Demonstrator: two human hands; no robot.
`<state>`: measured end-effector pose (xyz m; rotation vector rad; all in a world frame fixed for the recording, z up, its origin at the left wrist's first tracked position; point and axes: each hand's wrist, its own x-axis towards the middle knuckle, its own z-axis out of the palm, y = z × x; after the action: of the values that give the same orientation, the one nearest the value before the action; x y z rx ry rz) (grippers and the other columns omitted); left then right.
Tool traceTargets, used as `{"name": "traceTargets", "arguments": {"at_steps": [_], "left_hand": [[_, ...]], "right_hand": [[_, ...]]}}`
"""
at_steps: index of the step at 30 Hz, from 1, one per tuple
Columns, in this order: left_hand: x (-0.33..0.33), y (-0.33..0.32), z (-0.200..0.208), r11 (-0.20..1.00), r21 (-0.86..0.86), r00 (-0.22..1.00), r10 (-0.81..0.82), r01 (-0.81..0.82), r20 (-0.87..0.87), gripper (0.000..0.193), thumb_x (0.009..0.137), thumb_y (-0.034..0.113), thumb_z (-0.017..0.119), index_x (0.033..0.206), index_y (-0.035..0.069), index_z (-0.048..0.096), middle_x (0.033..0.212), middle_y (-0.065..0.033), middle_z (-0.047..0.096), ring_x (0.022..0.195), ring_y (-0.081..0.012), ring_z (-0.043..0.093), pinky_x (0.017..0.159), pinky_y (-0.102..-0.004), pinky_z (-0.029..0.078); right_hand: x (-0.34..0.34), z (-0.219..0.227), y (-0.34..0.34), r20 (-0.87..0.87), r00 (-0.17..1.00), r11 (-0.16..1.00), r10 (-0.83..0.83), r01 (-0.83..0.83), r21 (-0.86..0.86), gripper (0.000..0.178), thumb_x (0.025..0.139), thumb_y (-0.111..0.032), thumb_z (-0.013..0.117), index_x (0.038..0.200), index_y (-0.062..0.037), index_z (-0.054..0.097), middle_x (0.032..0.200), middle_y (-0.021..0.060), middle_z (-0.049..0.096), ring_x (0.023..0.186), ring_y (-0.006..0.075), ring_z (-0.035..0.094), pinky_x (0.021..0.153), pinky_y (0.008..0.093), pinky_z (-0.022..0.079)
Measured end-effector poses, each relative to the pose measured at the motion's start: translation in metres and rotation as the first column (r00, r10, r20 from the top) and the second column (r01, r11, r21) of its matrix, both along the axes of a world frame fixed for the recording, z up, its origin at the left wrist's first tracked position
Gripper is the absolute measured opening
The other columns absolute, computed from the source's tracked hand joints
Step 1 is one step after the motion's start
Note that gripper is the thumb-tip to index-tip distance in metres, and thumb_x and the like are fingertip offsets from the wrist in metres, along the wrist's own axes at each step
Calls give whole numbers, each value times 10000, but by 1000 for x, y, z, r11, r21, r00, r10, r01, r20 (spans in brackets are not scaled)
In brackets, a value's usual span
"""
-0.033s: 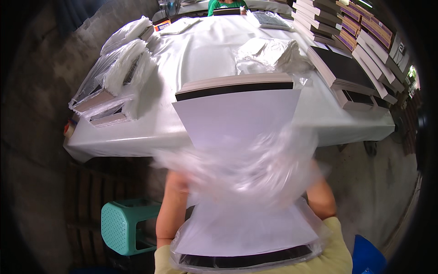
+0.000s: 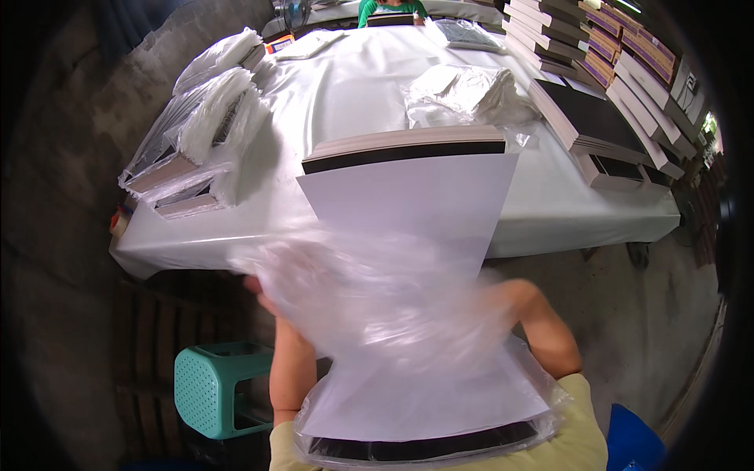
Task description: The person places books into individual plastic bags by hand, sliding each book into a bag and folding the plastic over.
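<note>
A crumpled clear plastic bag (image 2: 369,290), smeared by motion, hangs between my two hands in front of me. My left hand (image 2: 271,294) is at the bag's left side, with its fingers partly covered by the film. At the right side my right hand (image 2: 499,302) reaches into the plastic, its fingers blurred. Behind the bag, a large white sheet (image 2: 416,188) lies over a stack of thick boards (image 2: 408,140) with a black top at the table edge. Close to my body rests another white sheet (image 2: 424,408) over a black piece, inside clear plastic.
Plastic-wrapped stacks (image 2: 192,133) stand at the table's left. A loose heap of clear plastic (image 2: 467,93) lies beyond the boards. Black-topped stacks (image 2: 589,118) and boxes (image 2: 616,39) rise at the right. A green stool (image 2: 200,388) is at my left. A person (image 2: 389,12) sits across the table.
The plastic bag has swung left and slightly lower, and more of the white sheet shows at the right. My left hand has moved outward to the left; my right hand has moved inward.
</note>
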<state>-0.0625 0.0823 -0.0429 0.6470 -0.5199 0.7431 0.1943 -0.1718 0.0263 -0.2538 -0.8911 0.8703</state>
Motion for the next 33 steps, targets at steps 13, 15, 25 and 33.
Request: {"name": "traceTargets", "arguments": {"at_steps": [13,15,25,33], "left_hand": [[-23,24,39,941,238,653,337,-239,-678,603,502,213,760,998,27,472,1001,-115,527,922,-241,505,811,-333,401],[-20,37,55,900,408,583,416,-153,-698,621,418,162,783,938,61,459,930,-68,510,854,-183,489,748,-305,402],[41,26,83,-15,930,-17,1000,-367,9,419,630,-144,565,1008,27,503,975,-39,494,884,-128,500,747,-258,427],[21,27,85,215,800,215,970,-561,-110,213,644,-100,521,835,-31,582,772,-79,607,707,-192,578,679,-259,430]], "right_hand": [[6,-8,3,536,788,941,303,-159,-298,674,616,-202,761,1195,-38,456,859,5,504,558,49,432,524,208,383],[4,-5,-9,587,776,913,231,36,-406,688,603,-178,776,1196,-37,458,867,2,501,564,46,431,527,206,382],[-27,35,50,827,-199,-40,-525,977,210,524,559,183,460,994,-77,594,880,62,419,571,105,408,489,240,348],[-15,40,45,777,-237,1,-584,956,292,363,593,180,454,857,-39,574,749,35,468,614,107,455,542,242,383]]}}
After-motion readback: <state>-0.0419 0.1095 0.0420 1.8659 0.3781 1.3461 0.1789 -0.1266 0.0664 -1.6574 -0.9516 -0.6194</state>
